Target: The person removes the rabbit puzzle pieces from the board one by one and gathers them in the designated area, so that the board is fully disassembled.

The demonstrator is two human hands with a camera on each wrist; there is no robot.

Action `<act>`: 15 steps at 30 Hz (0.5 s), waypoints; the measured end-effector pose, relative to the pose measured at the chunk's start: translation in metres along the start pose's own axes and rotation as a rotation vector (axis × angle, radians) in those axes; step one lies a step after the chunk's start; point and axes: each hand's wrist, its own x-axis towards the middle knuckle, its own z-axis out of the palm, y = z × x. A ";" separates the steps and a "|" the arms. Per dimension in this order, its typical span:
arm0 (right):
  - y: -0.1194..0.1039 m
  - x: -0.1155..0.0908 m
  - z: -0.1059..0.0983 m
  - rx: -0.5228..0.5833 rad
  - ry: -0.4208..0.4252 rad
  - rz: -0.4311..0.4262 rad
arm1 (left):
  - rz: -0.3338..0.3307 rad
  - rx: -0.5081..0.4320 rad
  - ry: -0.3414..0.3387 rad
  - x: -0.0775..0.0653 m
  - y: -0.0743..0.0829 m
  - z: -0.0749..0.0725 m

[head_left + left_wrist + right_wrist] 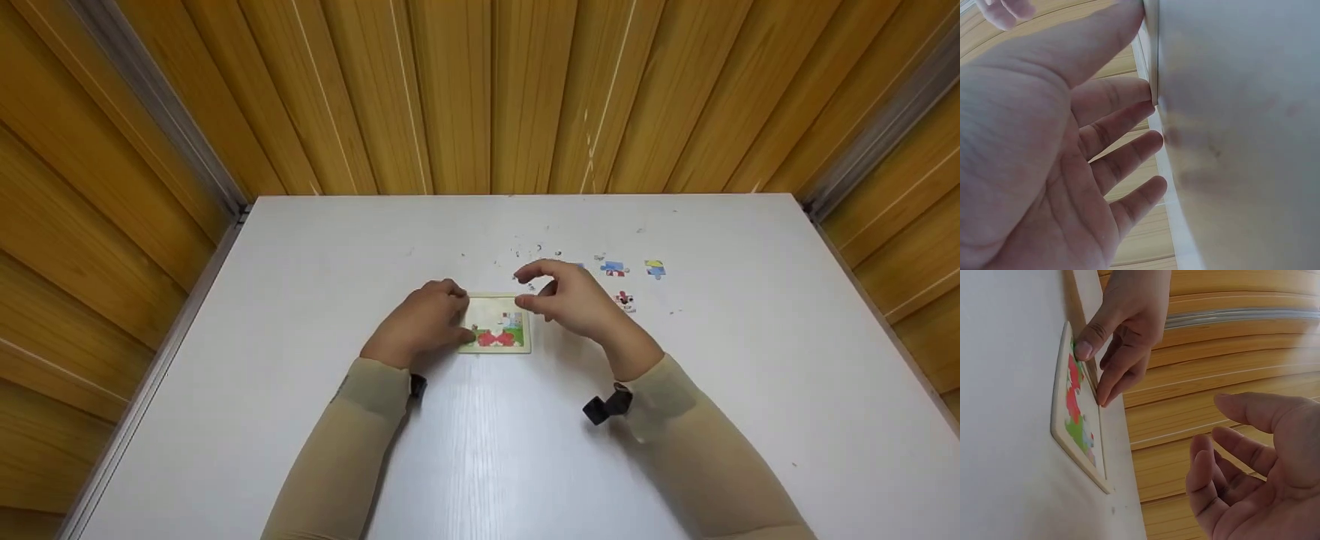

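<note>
A puzzle board (487,313), being judged light, stiff and best held by its edges, is being grasped by the left grip (422,321); the right grip (576,301) is being held empty

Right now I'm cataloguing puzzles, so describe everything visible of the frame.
The frame is pale, thin and rectangular, apparently wood, with a raised rim. It lies flat on the white table. Inside, red shapes and green run along the near side, with a bluish patch at the right; the far part looks bare. The left hand holds its left side.
</note>
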 end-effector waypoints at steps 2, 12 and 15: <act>0.004 0.001 0.005 0.024 -0.025 0.014 | 0.006 0.000 0.003 0.000 0.000 0.000; 0.022 0.011 0.023 0.023 -0.092 0.054 | 0.042 0.017 0.024 0.001 -0.003 0.001; 0.025 0.011 0.027 -0.012 -0.102 0.056 | 0.029 0.011 0.016 0.001 -0.002 0.002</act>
